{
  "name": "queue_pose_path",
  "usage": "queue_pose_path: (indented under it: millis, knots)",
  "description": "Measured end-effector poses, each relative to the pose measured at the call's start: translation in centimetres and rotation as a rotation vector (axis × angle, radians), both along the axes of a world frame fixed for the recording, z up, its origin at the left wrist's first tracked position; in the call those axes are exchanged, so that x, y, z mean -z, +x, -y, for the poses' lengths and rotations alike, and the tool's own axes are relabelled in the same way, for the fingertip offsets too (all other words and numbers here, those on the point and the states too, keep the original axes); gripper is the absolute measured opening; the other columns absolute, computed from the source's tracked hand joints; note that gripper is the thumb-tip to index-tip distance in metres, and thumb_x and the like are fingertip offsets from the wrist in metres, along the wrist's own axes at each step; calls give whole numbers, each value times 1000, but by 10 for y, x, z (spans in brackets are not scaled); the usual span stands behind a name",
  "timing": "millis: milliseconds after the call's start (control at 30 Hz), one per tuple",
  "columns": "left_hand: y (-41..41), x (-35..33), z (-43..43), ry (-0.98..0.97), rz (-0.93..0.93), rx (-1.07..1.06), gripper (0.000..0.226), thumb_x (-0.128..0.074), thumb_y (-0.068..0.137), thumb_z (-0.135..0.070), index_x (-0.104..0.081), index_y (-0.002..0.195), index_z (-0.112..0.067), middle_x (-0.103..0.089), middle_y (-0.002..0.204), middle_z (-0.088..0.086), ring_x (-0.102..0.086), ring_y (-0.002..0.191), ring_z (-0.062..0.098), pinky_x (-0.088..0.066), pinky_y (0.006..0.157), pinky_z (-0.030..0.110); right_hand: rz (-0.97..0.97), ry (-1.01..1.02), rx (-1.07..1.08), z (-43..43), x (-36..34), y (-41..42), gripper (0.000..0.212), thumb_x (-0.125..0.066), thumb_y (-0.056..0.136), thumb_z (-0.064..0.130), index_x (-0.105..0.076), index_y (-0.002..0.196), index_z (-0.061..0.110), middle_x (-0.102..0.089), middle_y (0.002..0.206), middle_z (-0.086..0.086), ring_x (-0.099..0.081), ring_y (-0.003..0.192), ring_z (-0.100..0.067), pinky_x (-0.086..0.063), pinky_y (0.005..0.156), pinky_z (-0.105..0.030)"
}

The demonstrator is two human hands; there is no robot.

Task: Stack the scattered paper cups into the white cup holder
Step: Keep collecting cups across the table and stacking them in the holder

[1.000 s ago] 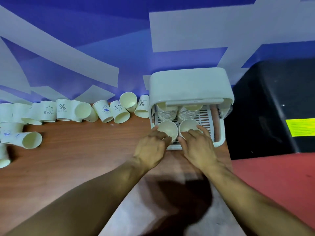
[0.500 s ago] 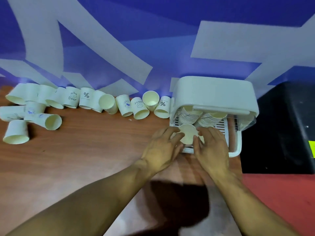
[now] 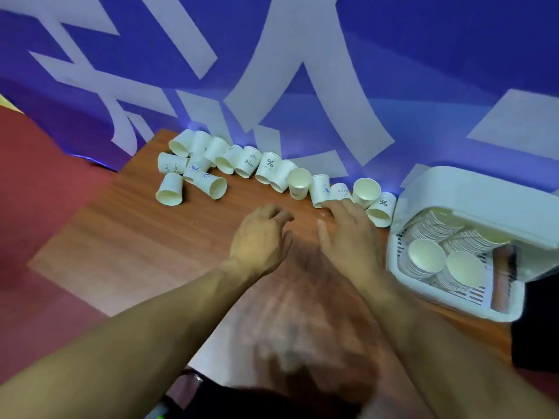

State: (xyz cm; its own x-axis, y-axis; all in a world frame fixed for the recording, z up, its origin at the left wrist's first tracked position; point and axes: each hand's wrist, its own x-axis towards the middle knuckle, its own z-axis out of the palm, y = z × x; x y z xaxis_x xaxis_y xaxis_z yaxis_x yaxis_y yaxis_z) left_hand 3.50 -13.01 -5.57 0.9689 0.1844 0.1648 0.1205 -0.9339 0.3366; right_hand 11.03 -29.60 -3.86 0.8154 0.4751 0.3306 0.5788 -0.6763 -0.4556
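Several white paper cups lie scattered along the back of the wooden table (image 3: 121, 237), from a tipped cup (image 3: 170, 186) at the left to a "%" cup (image 3: 380, 208) beside the holder. The white cup holder (image 3: 472, 195) stands at the right with its lid raised. Two stacks of nested cups (image 3: 427, 257) (image 3: 465, 270) lie on its slotted tray. My left hand (image 3: 261, 237) hovers over the table, fingers loosely curled, holding nothing. My right hand (image 3: 348, 234) stretches its fingers toward the printed cup (image 3: 341, 191); whether they touch it is unclear.
A blue wall with white shapes (image 3: 302, 86) rises directly behind the cups. Red floor (image 3: 45, 207) shows past the table's left edge. A black object (image 3: 535, 328) sits right of the holder. Bare wood lies in front of the cup row.
Both hands have left the holder's front stacks and moved left to the row of scattered cups. The view has swung left, so the holder now sits at the right.
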Motion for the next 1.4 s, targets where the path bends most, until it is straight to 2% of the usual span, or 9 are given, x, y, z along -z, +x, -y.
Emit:
queue_pose_path:
  millis: [233, 333, 567, 767, 933, 1067, 1200, 1300, 1400]
  knots:
    - [-44, 18, -108, -87, -73, -266, 29, -56, 90, -32, -63, 116, -24, -58, 118, -2, -57, 105, 21, -46, 78, 31, -221, -123, -118, -102, 18, -16, 37, -63, 86, 28, -59, 121, 18, -60, 114, 0, -57, 106, -21, -48, 88, -37]
    - [-44, 35, -160, -271, -103, -422, 23, -58, 87, -32, -66, 108, -27, -62, 112, -5, -62, 95, 16, -49, 78, 31, -369, -165, -115, -153, 32, -14, 37, -62, 87, 32, -58, 123, 20, -60, 115, 3, -58, 106, -17, -48, 91, -36]
    - [-14, 71, -262, -905, -98, -958, 25, -62, 87, -39, -63, 71, -20, -55, 58, -9, -50, 61, 18, -34, 53, 26, -774, -49, 118, -289, 75, 9, 28, -69, 83, 35, -64, 106, 20, -69, 99, 5, -64, 96, -16, -50, 92, -37]
    - [20, 113, -313, -1058, -80, -1144, 26, -68, 78, -45, -72, 77, -19, -68, 78, 0, -63, 78, 24, -53, 67, 31, -759, -67, 266, -364, 108, 34, 30, -67, 83, 37, -65, 102, 13, -70, 99, -2, -63, 95, -22, -49, 83, -33]
    - [36, 137, -329, -1235, -65, -1332, 36, -71, 67, -52, -70, 78, -17, -69, 81, 5, -63, 69, 26, -53, 63, 31, -944, 118, 523, -392, 129, 51, 24, -74, 80, 35, -68, 88, 13, -64, 82, 4, -64, 83, -17, -53, 77, -33]
    - [42, 142, -332, -1209, -27, -1339, 25, -66, 73, -42, -64, 66, -18, -69, 84, 4, -66, 79, 31, -58, 73, 41, -1099, 380, 640, -400, 137, 56, 23, -76, 79, 16, -59, 62, 15, -63, 71, 2, -56, 62, -12, -42, 50, -18]
    - [35, 125, -315, -1068, -19, -1273, 20, -61, 82, -28, -56, 67, -15, -64, 76, 1, -61, 74, 29, -52, 65, 33, -976, 364, 603, -392, 129, 53, 15, -70, 78, 16, -60, 68, 11, -68, 79, 2, -62, 69, -12, -48, 58, -20]
    - [27, 108, -294, -973, -3, -1215, 19, -55, 82, -23, -48, 69, -11, -53, 64, -1, -49, 62, 23, -37, 54, 28, -835, 298, 564, -374, 115, 46, 14, -68, 77, 17, -57, 72, 10, -65, 73, 4, -60, 63, -9, -41, 49, -12]
    - [21, 87, -269, -898, 57, -1108, 18, -53, 82, -21, -43, 70, -12, -48, 60, -2, -44, 60, 23, -36, 55, 30, -713, 300, 505, -344, 95, 37, 10, -65, 76, 17, -59, 83, 12, -68, 77, 3, -64, 73, -16, -50, 63, -27]
